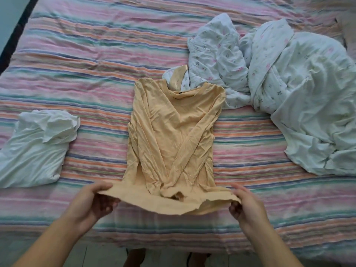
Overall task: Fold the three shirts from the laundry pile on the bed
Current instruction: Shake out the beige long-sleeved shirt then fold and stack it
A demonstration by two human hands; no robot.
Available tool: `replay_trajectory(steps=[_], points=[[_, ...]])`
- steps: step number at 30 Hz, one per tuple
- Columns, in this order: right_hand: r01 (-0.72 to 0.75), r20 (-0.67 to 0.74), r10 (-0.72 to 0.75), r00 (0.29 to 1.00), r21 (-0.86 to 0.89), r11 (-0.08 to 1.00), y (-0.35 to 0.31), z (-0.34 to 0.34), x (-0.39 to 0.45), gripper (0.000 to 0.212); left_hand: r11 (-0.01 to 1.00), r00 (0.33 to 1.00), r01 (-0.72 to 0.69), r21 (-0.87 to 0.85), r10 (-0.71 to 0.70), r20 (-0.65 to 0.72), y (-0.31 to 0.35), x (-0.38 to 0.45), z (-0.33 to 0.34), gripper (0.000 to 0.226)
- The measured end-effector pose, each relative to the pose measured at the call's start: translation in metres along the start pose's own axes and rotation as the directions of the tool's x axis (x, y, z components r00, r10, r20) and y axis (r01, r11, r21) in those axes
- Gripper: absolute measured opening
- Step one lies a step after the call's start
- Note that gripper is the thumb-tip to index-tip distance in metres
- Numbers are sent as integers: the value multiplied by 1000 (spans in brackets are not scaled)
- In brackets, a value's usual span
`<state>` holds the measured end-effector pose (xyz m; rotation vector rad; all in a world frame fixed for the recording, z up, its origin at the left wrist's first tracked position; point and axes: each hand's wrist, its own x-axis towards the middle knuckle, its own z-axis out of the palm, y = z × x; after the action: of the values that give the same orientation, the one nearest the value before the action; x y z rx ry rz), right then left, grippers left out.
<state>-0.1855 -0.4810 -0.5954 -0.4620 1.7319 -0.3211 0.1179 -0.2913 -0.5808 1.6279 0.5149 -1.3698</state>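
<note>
A pale orange long-sleeved shirt (173, 132) lies flat in the middle of the bed, collar at the far end, both sleeves folded inward and crossing over its front. My left hand (94, 199) grips the left corner of its bottom hem and my right hand (244, 203) grips the right corner; the hem is lifted off the bed between them. A white shirt (36, 147) lies loosely folded at the left. A crumpled white floral heap of laundry (269, 78) sits at the right, partly over another pale orange piece (178, 78) near the collar.
The bed is covered by a striped pink, green and orange sheet (96, 64). Its near edge runs along the bottom, with light floor (96, 257) below. A dark strip (17, 29) marks the bed's far left edge.
</note>
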Motion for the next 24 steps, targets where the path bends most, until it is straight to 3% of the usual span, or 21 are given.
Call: replay_trajectory(steps=[4,8,15,20,24], points=[[57,130,-76,989,146,988,-54,29,6,10,998,998,-47,-48,48,28,54,14,29,19],[81,158,-108,982,162,983,-105,57,28,8,988,988,-150,-35,152,40,107,35,56,24],[16,245,-102,964,331,944,-193,109,70,27,957,963,-253,-140,264,64,192,78,100,26],[127,230,-202,952,304,944,-231,139,94,22,926,932,-340,-165,355,68,223,111,129,29],[140,280,-274,920,417,898,-233,148,105,22,891,899,-410,-194,431,81,226,122,144,35]])
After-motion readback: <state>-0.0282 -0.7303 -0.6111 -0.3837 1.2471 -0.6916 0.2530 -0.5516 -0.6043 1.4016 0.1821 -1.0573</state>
